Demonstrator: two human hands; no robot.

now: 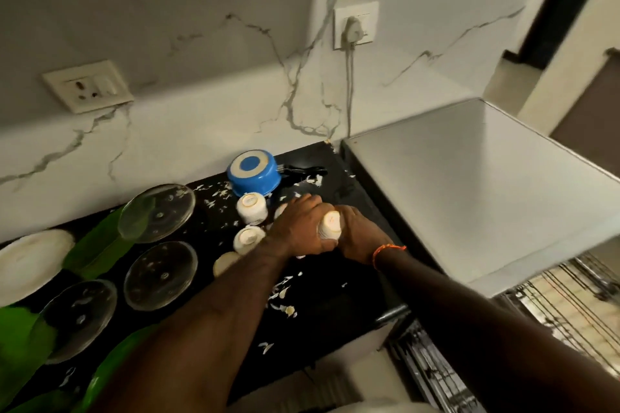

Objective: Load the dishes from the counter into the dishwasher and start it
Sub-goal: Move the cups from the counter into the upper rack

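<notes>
I am looking down at a black counter [335, 298] strewn with pale scraps, with the dishwasher's grey top to my right and its wire rack [550, 308] pulled out below that. Both my hands meet over one white cup [330, 225], held upside down just above the counter: my left hand [298, 228] curls round its near side, and my right hand [357, 233] wraps the far side. Two more upturned white cups [252, 208] stand just beside it, near an upturned blue saucepan [254, 172]. Glass plates [160, 275] and green plates [90, 245] lie further left, well apart from my hands. I judge loading is at an early stage, with this cup being collected. Next I should carry it rightward and down to the rack, keeping it clear of the dishwasher's edge.
</notes>
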